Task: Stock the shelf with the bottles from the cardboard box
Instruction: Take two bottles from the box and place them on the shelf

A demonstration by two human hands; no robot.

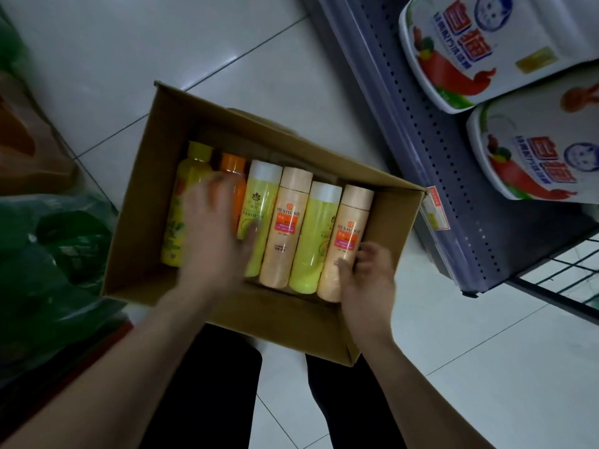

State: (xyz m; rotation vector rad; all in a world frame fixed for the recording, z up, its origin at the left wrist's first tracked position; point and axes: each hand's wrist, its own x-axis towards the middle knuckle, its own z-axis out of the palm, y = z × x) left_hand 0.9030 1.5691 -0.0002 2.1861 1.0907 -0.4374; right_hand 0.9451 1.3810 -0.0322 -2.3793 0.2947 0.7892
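An open cardboard box (pixel 136 228) sits on the tiled floor in front of my knees. Several bottles lie side by side in it: a yellow one (pixel 184 189) at the left, an orange one (pixel 235 176), two green ones with white caps (pixel 261 196) and two peach ones (pixel 351 222). My left hand (pixel 214 234), blurred, is spread flat over the orange and left green bottles. My right hand (pixel 366 277) curls its fingers around the lower end of the rightmost peach bottle, which still lies in the box.
A grey perforated shelf (pixel 431 150) stands at the right, holding large white detergent jugs (pixel 470 50). A black wire rack (pixel 570 273) is at the far right. Green plastic bags (pixel 55 273) and a brown bag (pixel 29 137) crowd the left side.
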